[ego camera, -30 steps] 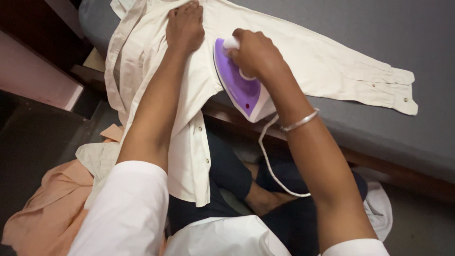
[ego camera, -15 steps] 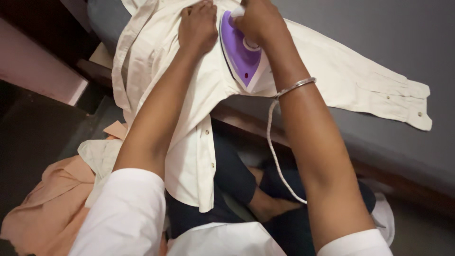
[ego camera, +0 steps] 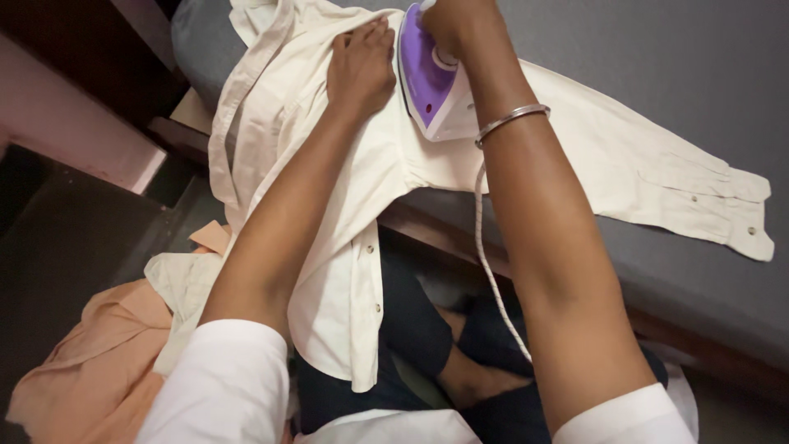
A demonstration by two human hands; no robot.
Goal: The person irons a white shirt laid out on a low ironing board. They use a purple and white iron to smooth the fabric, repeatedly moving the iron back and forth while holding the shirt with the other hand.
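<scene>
The right hand (ego camera: 450, 20) had its fingers wrapped around the handle of the purple-and-white electric iron (ego camera: 427, 82), which sat on the cream cotton button-up shirt (ego camera: 362, 205). The left hand (ego camera: 360, 67) lay flat, fingers spread, pressing the shirt just beside the iron on the grey padded counter (ego camera: 657, 82).

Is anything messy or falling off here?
Yes. The cream shirt hangs half off the grey surface, its front dangling toward the floor. A peach cloth lies crumpled below. The purple iron sits flat.
</scene>
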